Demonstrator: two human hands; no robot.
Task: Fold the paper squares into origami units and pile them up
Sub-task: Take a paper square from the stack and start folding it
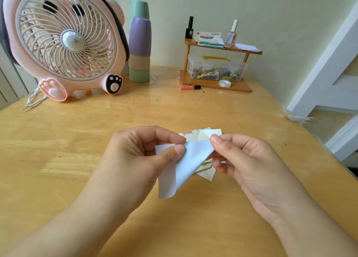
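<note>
Head view: left hand (139, 156) pinching light-blue paper square (186, 165) at its upper edge between thumb and forefinger, right hand (244, 159) pinching same sheet at its right corner, sheet held above wooden table (96, 140), lower end curling down. Pile of folded units (201, 135) flat on table just behind and under sheet, partly hidden. Pink fan (64, 41) and stacked cups (139, 49) far left, small shelf (217, 82) at back.
</note>
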